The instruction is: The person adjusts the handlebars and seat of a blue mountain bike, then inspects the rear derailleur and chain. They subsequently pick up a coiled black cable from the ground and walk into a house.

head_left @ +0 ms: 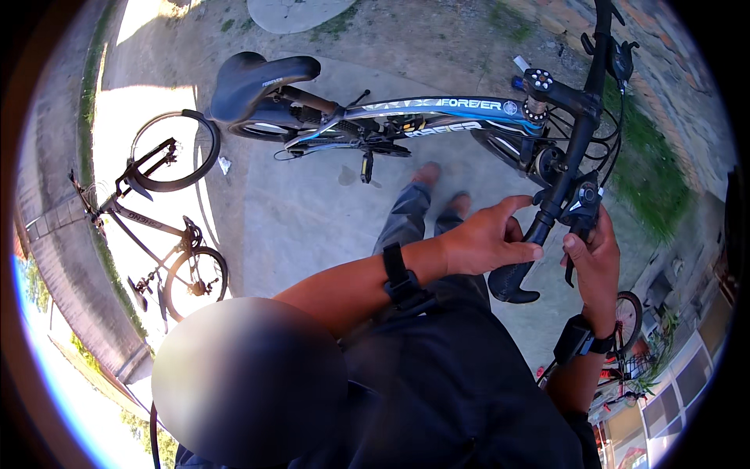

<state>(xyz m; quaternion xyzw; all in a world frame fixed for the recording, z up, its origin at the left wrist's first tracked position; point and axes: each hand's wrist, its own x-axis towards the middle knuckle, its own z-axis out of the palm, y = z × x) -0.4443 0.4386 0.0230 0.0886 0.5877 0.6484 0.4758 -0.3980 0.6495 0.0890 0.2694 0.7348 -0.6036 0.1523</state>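
A blue, white and black bicycle (430, 117) stands in front of me, its black saddle (258, 82) to the left and its handlebar (580, 144) to the right. My left hand (488, 237) is at the near end of the handlebar, with its thumb and curled index finger against the black grip (514, 277). On the bar's right side, my right hand (598, 254) closes around the brake lever (570, 270), thumb on the near side. Some of its fingers are hidden behind the shifter housing (584, 197). Black cables (621, 133) loop beside the bar.
A second dark bicycle (156, 227) is in the sunlight at left. Part of another bicycle (627, 320) shows at lower right. Grass (644, 184) grows beyond the handlebar, beside a stone edge. A blurred round patch covers the lower left. My feet are on the concrete (305, 211).
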